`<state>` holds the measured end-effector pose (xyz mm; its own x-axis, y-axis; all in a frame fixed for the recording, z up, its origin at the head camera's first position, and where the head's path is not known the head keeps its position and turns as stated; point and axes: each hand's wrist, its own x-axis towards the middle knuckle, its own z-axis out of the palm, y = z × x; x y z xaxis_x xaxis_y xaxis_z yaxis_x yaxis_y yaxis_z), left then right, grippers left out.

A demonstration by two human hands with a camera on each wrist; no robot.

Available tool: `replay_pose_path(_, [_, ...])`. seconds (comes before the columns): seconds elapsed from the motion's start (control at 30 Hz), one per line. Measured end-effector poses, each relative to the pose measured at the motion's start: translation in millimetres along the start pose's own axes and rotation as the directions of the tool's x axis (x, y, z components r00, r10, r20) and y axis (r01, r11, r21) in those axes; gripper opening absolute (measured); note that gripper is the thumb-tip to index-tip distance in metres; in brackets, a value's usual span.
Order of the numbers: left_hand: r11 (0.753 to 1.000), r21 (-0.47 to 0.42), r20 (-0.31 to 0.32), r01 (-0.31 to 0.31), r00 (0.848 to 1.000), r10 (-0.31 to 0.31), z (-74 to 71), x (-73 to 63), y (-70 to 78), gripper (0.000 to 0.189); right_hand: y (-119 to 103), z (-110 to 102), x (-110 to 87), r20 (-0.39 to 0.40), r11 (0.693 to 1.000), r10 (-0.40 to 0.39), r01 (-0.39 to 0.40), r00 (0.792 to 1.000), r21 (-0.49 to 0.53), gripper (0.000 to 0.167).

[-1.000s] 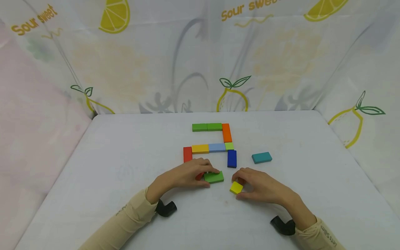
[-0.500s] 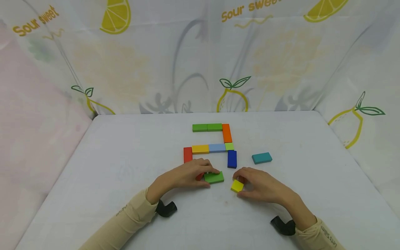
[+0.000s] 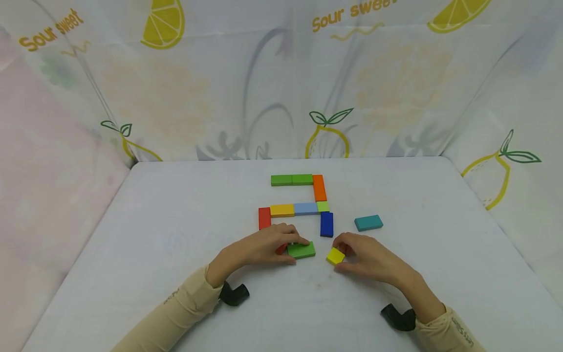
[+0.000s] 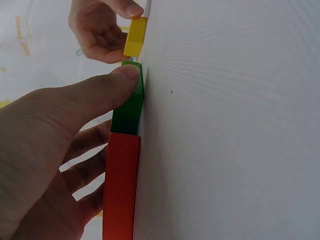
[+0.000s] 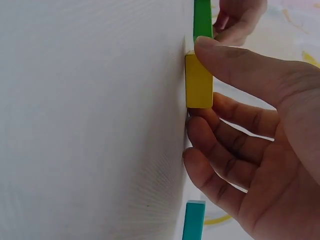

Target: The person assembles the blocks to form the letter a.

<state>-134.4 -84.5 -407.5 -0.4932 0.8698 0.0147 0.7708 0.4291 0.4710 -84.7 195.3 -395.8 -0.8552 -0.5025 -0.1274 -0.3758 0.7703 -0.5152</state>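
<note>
My left hand [image 3: 266,244] pinches a green block [image 3: 301,251] lying flat on the white table, thumb along its near side and index finger on the far side. Against the green block's left end sits a red block [image 4: 121,185], mostly covered by that hand in the head view. A short yellow block [image 3: 335,256] is between the thumb and fingers of my right hand [image 3: 369,255]. It stands slightly turned, a small gap from the green block's right end. Just beyond the gap lies a dark blue block [image 3: 327,224].
Another red block [image 3: 264,218], an amber block [image 3: 282,210], a light blue block [image 3: 305,209] and a lime block [image 3: 323,206] form a row. An orange block [image 3: 319,187] leads from it to two green blocks [image 3: 292,180] at the back. Off right lies a teal block [image 3: 368,223].
My right hand has slid the yellow block slightly away from me and to the right, turning it a little. The left hand and green block stay in place.
</note>
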Motion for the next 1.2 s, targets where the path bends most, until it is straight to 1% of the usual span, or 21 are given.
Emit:
replay_pose_path(0.13, [1.0,-0.001,-0.003,-0.002,1.0,0.002,0.1,-0.1,0.1,0.045,0.0,-0.6,0.7,-0.008,1.0,0.02,-0.02,1.0,0.002,0.04])
replay_pose_path(0.4, [1.0,0.007,-0.004,0.001,1.0,-0.001,0.9,0.1,-0.3,0.045,1.5,0.1,0.3,-0.033,1.0,0.025,-0.026,0.999,-0.013,0.037])
replay_pose_path(0.57, [1.0,0.013,-0.01,-0.011,1.0,0.011,1.5,0.6,-1.2,0.045,2.6,1.3,0.6,-0.046,0.999,0.036,-0.037,0.998,-0.017,0.035])
replay_pose_path(0.77, [1.0,0.01,-0.009,-0.006,1.0,0.006,0.8,0.5,-0.8,0.045,1.7,1.0,3.2,-0.042,0.999,0.041,-0.041,0.998,-0.001,0.033])
replay_pose_path(0.97, [1.0,0.01,-0.008,-0.001,1.0,0.002,1.4,0.5,-1.5,0.046,-0.3,2.1,7.2,-0.045,0.997,0.077,-0.078,0.996,-0.007,0.034])
replay_pose_path(1.2, [1.0,0.003,-0.009,-0.005,1.0,0.005,0.7,0.2,-0.9,0.045,-3.3,3.6,9.4,-0.065,0.995,0.1,-0.101,0.993,-0.02,0.035])
